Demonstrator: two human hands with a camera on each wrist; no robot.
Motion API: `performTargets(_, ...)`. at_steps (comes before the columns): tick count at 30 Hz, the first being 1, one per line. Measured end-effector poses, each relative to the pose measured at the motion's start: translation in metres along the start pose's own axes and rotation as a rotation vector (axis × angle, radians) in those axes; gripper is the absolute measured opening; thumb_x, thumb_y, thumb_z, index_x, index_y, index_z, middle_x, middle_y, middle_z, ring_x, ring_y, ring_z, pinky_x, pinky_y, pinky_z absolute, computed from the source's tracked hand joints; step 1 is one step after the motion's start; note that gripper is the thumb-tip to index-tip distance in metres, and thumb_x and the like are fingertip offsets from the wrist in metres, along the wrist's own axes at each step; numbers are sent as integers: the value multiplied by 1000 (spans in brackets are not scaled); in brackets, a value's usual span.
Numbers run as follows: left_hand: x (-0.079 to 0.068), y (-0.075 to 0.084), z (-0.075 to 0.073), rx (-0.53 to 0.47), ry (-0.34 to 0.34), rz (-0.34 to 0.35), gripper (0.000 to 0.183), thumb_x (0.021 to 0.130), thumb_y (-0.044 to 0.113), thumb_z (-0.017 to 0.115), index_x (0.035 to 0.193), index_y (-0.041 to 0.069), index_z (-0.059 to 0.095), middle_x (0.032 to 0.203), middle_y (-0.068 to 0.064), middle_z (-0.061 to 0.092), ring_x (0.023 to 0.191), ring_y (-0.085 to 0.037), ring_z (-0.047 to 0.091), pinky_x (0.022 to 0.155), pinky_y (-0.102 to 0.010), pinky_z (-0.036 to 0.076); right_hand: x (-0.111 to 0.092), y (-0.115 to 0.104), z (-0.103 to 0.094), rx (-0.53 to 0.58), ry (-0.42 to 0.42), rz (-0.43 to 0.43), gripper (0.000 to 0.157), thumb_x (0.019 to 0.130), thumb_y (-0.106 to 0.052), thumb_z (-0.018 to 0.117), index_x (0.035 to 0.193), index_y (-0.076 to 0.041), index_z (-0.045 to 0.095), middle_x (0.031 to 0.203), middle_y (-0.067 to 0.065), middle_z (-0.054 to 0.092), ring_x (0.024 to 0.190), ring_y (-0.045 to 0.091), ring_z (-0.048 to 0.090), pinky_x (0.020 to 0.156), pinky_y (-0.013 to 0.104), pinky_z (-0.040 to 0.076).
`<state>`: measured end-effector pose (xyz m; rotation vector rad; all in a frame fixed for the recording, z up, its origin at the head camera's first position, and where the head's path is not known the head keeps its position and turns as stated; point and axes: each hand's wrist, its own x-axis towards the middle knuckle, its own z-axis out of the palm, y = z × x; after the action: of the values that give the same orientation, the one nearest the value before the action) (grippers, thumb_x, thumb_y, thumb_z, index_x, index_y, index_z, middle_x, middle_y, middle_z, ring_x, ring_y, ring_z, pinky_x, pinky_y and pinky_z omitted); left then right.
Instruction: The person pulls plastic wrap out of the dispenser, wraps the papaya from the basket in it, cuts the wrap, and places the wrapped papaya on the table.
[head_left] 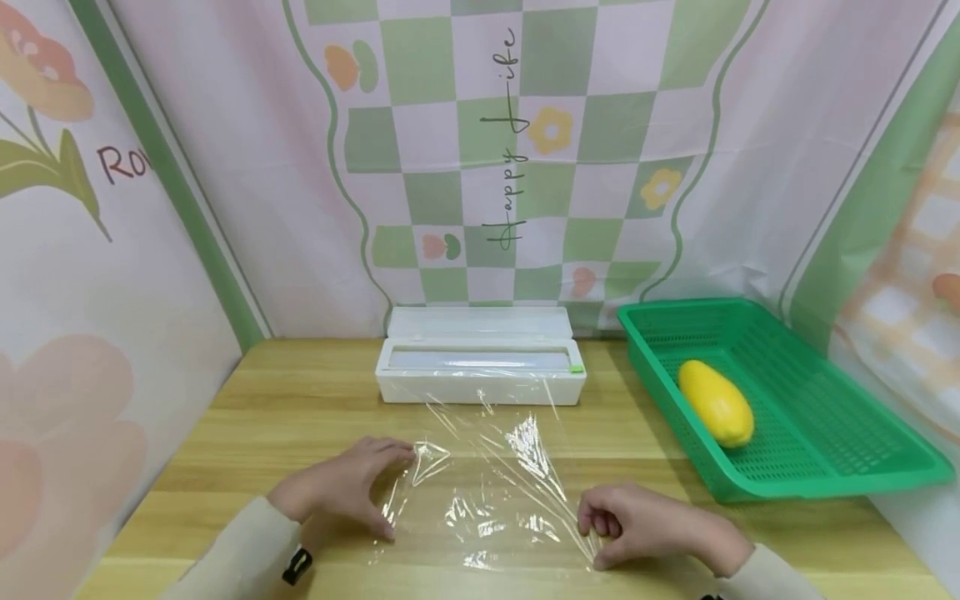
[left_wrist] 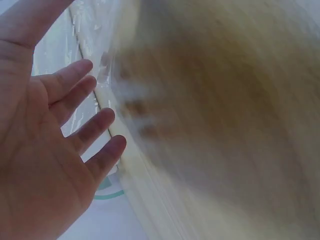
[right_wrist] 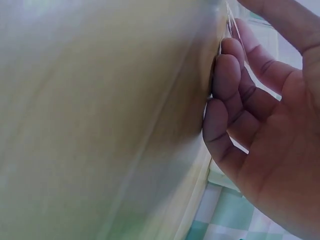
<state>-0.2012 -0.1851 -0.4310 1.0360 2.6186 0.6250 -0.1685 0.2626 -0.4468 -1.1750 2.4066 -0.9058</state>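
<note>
A sheet of clear plastic wrap [head_left: 487, 500] stretches over the table from a white wrap dispenser [head_left: 480, 387] whose lid stands raised. My left hand [head_left: 348, 483] is at the sheet's left edge, fingers spread and thumb apart; in the left wrist view its fingers [left_wrist: 102, 122] look relaxed, with nothing gripped. At the near right corner my right hand [head_left: 637, 525] pinches the gathered wrap, its fingers [right_wrist: 227, 77] curled close to the tabletop. The pinch point itself is partly out of the right wrist view. A small green piece [head_left: 576, 368] sits at the dispenser's right end.
To the right stands a green plastic basket [head_left: 810, 483] holding a yellow, oblong fruit-like object [head_left: 716, 404]. The wooden table [head_left: 277, 392] runs back to a patterned cloth [head_left: 487, 167], with more cloth along both sides.
</note>
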Motion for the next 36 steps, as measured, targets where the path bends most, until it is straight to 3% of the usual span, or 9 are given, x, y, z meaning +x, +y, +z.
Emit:
performTargets(6, -2, -4, 4, 36, -28, -19, 111, 62, 53, 90, 150, 3, 41, 157, -13, 36, 139, -39, 33, 110, -60, 33, -2, -2, -3, 31, 0, -2, 28, 84, -27, 82, 101, -19, 61, 83, -13, 55, 71, -2, 50, 60, 20, 49)
performTargets(11, -3, -4, 4, 35, -38, -23, 113, 62, 53, 90, 150, 3, 40, 157, -12, 36, 140, -37, 33, 111, -59, 32, -3, -11, -24, 52, 30, 7, 16, 94, -25, 72, 104, -15, 63, 88, -12, 59, 77, 2, 55, 66, 24, 53)
performTargets(17, -5, -5, 5, 20, -20, -28, 115, 60, 57, 89, 150, 4, 41, 157, -13, 37, 140, -39, 33, 110, -62, 31, -2, -33, -74, -153, 114, 34, 10, 99, -25, 65, 105, -18, 65, 91, -15, 62, 81, 3, 57, 69, 25, 54)
performTargets(24, -6, -8, 7, 7, -1, -15, 115, 59, 57, 90, 149, 3, 42, 156, -14, 38, 139, -41, 34, 110, -63, 31, -15, -45, -152, -295, 192, 238, 18, 101, -33, 63, 111, -18, 64, 93, -12, 64, 85, 6, 61, 70, 27, 54)
performTargets(30, -7, -10, 8, -6, 1, -9, 114, 60, 57, 90, 149, 4, 42, 156, -13, 38, 139, -40, 34, 109, -63, 31, -34, -7, -210, -337, 224, 444, 37, 98, -36, 66, 120, -6, 61, 105, 1, 67, 94, 18, 63, 75, 35, 55)
performTargets(36, -8, -10, 9, -3, 1, 4, 113, 61, 56, 90, 149, 4, 42, 156, -13, 38, 139, -40, 35, 110, -62, 31, -53, 48, -229, -241, 97, 615, 65, 97, -37, 66, 132, 14, 45, 118, 28, 60, 108, 43, 59, 86, 55, 52)
